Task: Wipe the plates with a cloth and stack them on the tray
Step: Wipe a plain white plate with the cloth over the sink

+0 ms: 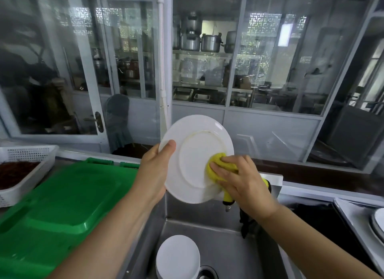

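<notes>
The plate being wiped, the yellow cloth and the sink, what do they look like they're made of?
The plate looks like glazed white ceramic, glossy with a raised foot ring on its underside; melamine can't be ruled out. The yellow cloth, bunched under the right hand, looks soft and spongy, perhaps microfibre. The sink looks like brushed stainless steel: grey, dull sheen.

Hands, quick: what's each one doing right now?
Left hand: grips the plate by its rim, thumb on the underside.
Right hand: presses the yellow cloth against the plate, fingers curled on it.
</notes>
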{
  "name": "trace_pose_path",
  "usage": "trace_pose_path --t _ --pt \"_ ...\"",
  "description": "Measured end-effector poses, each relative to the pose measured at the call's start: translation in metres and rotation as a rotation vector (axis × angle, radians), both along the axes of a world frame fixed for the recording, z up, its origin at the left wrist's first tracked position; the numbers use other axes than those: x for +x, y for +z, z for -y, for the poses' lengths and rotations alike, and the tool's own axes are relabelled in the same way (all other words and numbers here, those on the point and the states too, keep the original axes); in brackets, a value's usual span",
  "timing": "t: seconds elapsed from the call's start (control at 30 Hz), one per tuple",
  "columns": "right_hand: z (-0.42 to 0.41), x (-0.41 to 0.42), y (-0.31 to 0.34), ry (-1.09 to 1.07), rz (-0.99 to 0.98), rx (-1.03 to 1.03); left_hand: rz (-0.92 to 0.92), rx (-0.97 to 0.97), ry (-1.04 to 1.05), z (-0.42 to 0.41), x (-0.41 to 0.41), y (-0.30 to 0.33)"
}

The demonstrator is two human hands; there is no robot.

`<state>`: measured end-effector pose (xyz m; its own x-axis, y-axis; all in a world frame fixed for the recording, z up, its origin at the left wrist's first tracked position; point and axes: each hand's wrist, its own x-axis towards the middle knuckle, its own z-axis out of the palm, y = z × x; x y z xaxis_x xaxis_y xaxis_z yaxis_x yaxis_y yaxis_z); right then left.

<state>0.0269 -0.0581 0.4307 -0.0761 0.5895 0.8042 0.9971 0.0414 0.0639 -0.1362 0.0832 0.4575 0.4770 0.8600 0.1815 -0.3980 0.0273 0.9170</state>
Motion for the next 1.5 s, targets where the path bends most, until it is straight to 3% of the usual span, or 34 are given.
trace_pose_path --t 0.2,0.43,0.67,0.83,1.03,1.23,1.5 --pt "-0.023 -0.032 0.024 -0.097 -0.059 0.071 -0.058 -0.007 -0.086 -0.004 0.001 -0.014" --pt "-0.007 -0.043 -0.016 -0.163 0.042 -0.044 -0.126 -0.003 -0.165 -0.014 0.014 -0.043" --pt "0.064 0.004 -0.037 -0.496 -0.105 -0.051 -0.205 -0.085 -0.259 0.005 0.046 -0.062" --pt "0.141 0.033 -0.059 -0.701 -0.314 0.018 -0.229 -0.102 -0.331 0.041 0.075 -0.070" --pt "0.251 0.065 -0.098 -0.857 -0.474 0.025 -0.322 -0.011 -0.504 0.119 0.130 -0.089" --pt "0.378 0.113 -0.134 -0.949 -0.692 0.098 -0.411 0.176 -0.660 0.246 0.217 -0.115" --pt "0.540 0.184 -0.160 -1.113 -0.852 0.161 -0.543 0.633 -0.770 0.428 0.340 -0.153"
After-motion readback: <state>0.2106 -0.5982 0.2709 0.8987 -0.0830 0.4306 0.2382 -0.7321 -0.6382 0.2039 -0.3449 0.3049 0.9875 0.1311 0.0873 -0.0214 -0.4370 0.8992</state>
